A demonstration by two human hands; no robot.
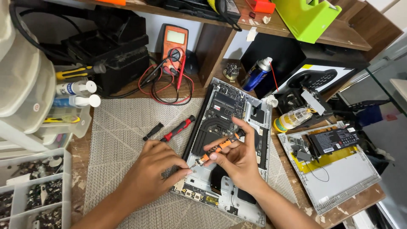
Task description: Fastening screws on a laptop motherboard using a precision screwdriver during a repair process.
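Note:
An opened laptop base (254, 127) lies on a woven grey mat (123, 127), its circuit board, fan and heat pipe exposed. My right hand (239, 159) grips a small orange-and-black screwdriver (220, 146), its tip pointing down-left at the laptop's left edge. Beside that tip, my left hand (154, 171) rests on the mat with its fingertips pinched at the laptop's lower left corner. A red-handled screwdriver (178, 128) and a small black tool (152, 131) lie on the mat just above my left hand.
A second laptop shell (343, 178) with a loose battery (335, 140) lies at right. An orange multimeter (173, 44) with red and black leads stands at the back, a blue spray can (257, 73) beside it. A compartment tray of small parts (36, 191) sits at the left.

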